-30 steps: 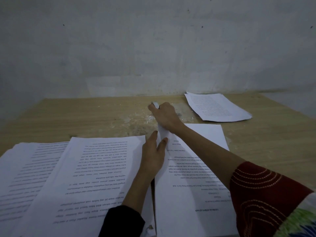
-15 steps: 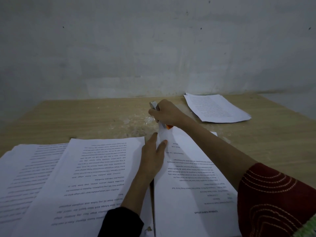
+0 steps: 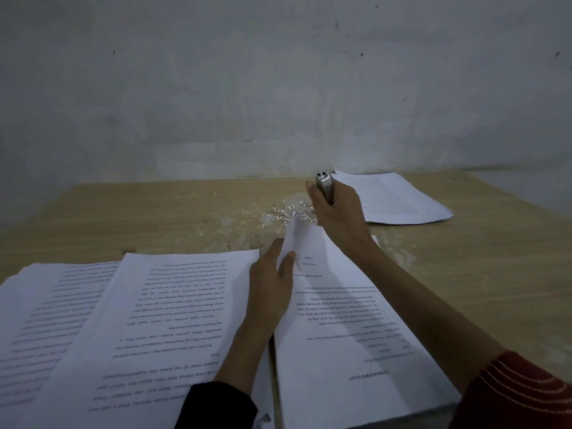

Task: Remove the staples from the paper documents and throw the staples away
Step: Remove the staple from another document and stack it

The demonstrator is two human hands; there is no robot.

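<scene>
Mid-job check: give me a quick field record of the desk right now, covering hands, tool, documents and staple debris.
right hand: raised past the document's far corner, gripping a metal staple remover
left hand: flat on the current document, fingers at its lifted far corner
current document: thick stack, nearest on the right
other stacks: two overlapping stacks at left; one small stack far right
staple debris: small pile on the wooden desk beyond the corner
bin: none in view
</scene>
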